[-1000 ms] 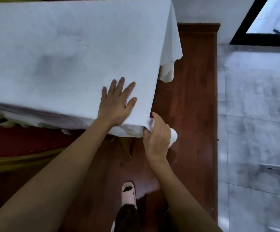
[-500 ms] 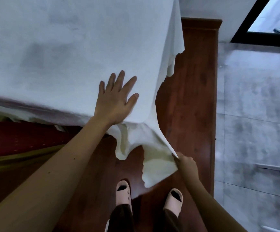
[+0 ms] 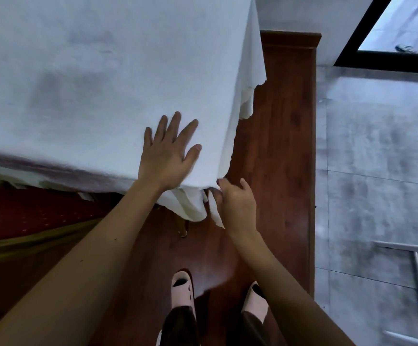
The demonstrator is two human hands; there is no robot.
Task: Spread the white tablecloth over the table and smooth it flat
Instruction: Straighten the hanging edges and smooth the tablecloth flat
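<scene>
The white tablecloth (image 3: 98, 78) covers the table top and fills the upper left of the head view. Its right edge hangs down over the table's side with a scalloped hem. My left hand (image 3: 169, 153) lies flat on the cloth near the table's near right corner, fingers spread. My right hand (image 3: 237, 203) is just below that corner, its fingers closed on the hanging corner of the cloth, which bunches in folds beside it.
A dark red carpet with a gold border (image 3: 28, 221) lies under the table at the left. I stand on a wooden floor strip (image 3: 277, 158) in pink slippers (image 3: 183, 288). Grey tiles (image 3: 377, 171) and a metal frame (image 3: 417, 270) are at the right.
My right hand had pulled the cloth's corner down and out to the right; now it has come back up to the table corner, and the hanging corner is bunched. My left hand stayed flat.
</scene>
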